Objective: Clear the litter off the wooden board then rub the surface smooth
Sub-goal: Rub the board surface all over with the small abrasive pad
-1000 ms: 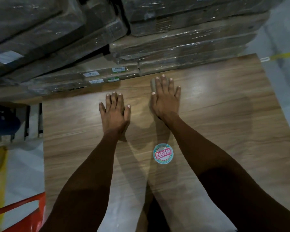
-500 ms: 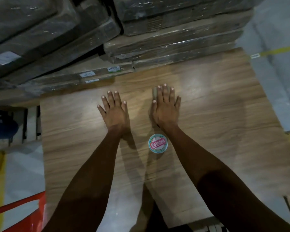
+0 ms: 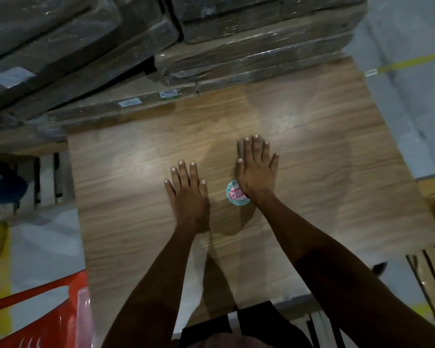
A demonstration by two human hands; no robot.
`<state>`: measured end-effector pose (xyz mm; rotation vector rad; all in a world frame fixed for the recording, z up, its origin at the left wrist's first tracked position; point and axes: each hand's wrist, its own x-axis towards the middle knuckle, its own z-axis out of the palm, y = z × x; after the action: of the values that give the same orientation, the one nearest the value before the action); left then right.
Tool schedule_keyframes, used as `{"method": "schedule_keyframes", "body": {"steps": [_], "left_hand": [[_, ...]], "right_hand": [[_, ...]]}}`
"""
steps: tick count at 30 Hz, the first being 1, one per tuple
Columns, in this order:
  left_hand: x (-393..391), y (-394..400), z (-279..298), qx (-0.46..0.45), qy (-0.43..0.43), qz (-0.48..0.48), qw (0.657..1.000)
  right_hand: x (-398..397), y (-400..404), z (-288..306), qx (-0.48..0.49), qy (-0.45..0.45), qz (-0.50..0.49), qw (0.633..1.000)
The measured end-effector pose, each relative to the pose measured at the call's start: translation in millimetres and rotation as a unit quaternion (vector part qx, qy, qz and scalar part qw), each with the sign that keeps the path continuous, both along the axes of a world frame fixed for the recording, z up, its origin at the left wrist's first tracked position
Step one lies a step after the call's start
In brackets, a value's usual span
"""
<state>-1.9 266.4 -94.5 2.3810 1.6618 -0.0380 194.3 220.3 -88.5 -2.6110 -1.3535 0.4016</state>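
Note:
A large wood-grain board (image 3: 324, 177) lies flat in front of me. My left hand (image 3: 187, 192) rests palm down on its middle, fingers straight and slightly apart. Palm down too, my right hand (image 3: 256, 169) lies a little farther out and to the right, and its wrist covers the right edge of a round teal and red sticker (image 3: 236, 193) stuck to the board. Neither hand holds anything. I see no loose litter on the board.
Stacks of plastic-wrapped flat packages (image 3: 249, 46) press against the board's far edge. A red metal frame (image 3: 35, 315) stands at lower left, a blue object (image 3: 3, 182) at the left. Grey floor with a yellow line (image 3: 412, 61) lies to the right.
Both hands have slid back toward me across the board. The right wrist now overlaps the sticker, which was clear of it before.

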Motion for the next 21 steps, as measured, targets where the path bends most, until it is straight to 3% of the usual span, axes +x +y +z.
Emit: {"method": "schedule_keyframes", "body": {"steps": [6,14,21], "left_hand": [[-6.0,-22.5,7.1,-0.032,0.007,-0.014,0.999],[-35.1,-54.9,6.2,-0.028,0.006,-0.05,0.998],[-38.8,-66.5,-1.3,-0.016,-0.043,-0.043,0.998]], "right_hand": [[-44.1,-29.6,2.9,-0.009,-0.014,0.14,0.99],[-38.9,-52.4,-0.2,-0.023,-0.002,-0.012,1.0],[-88.2,-96.4,-1.7,-0.012,-0.015,0.136,0.991]]}}
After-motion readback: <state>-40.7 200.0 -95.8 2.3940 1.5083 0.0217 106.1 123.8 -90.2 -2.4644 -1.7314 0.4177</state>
